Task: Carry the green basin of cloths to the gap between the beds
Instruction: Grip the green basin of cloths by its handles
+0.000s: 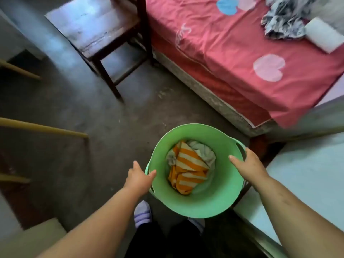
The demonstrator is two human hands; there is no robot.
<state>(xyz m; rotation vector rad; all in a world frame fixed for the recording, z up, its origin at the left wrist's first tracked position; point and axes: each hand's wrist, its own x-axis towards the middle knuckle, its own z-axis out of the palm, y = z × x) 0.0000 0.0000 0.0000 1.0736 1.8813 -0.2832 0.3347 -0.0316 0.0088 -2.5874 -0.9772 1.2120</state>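
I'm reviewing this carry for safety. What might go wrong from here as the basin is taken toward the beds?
The green basin is held only at its rim by the left hand and right hand; a slip might tip out the striped cloth. The wooden chair and the red bed narrow the way, so a bump is possible.

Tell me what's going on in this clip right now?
A person holds a green basin by its rim, left hand on one side and right hand by the handle on the other. Inside lie an orange-and-white striped cloth and a pale cloth. The basin is next to the corner of a bed with a red sheet, with a second, pale bed to the right.
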